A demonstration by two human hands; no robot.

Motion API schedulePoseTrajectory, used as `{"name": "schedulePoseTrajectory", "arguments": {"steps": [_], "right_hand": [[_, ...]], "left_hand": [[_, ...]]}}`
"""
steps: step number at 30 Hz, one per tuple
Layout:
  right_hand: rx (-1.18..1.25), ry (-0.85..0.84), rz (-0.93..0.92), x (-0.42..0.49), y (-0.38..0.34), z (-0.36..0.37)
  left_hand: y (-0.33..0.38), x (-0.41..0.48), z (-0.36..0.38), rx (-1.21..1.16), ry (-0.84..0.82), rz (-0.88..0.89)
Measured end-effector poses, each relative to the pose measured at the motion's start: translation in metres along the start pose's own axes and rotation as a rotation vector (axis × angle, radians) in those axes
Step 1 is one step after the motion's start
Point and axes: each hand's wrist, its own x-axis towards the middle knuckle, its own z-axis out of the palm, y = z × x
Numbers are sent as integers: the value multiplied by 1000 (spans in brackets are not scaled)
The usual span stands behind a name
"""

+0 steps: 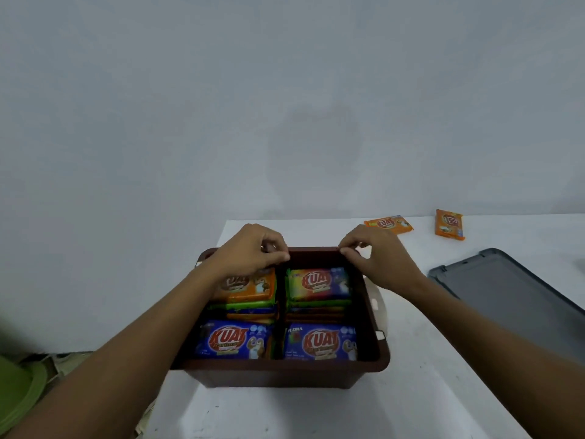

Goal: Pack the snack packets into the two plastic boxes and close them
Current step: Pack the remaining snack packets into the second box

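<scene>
Our brown box (370,315) sits mid tabletop (316,413), open on top and stuffed with KUAT snack packets (234,339) in four stacks. There are two blue ones on top near us, and an orange one and a rainbow-ish one further back. Our right hand (380,258) has its grip pinched on the box's far rim. Our left hand (250,251) is curled at that same rim above the orange stack, but we can't tell if its grip has hold of anything. Two loose orange packets (388,224) lie far right, and a grey lid (512,293) lies right of the box, not touching it.
</scene>
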Motion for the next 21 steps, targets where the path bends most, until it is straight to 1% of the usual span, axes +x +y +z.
{"name": "schedulePoseTrajectory", "arguments": {"steps": [2,4,8,13,15,18,21], "right_hand": [[9,15,77,-4,26,-15],[-3,-16,167,-11,59,-28],[-59,-54,311,-28,131,-52],[-50,-22,507,-33,206,-85],[-61,-52,581,-32,234,-96],[-91,-113,673,-23,270,-109],[-165,-163,714,-6,300,-111]], "left_hand": [[21,20,11,-53,61,20],[39,45,25,-80,73,27],[67,107,59,-83,-7,-5],[89,184,113,84,-192,-16],[93,211,136,161,-246,-26],[96,246,164,255,-280,-58],[91,274,187,327,-304,-74]]}}
